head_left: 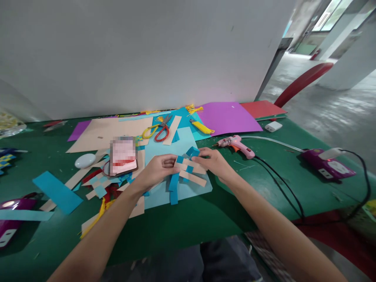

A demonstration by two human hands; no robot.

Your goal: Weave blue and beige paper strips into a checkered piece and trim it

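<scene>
Left hand (161,166) and right hand (212,160) pinched interwoven paper strips (190,169), which uneven tugging could slide apart.

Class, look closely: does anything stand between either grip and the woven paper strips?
Nothing visible does: left grip and right grip both hold the paper strips. The glue gun lies off to the right, the scissors beyond.

I can read no text or numbers: phone screen (123,153) left of glue gun (241,148) is pixelated, purple power strip (329,163) right of it blurred.
</scene>
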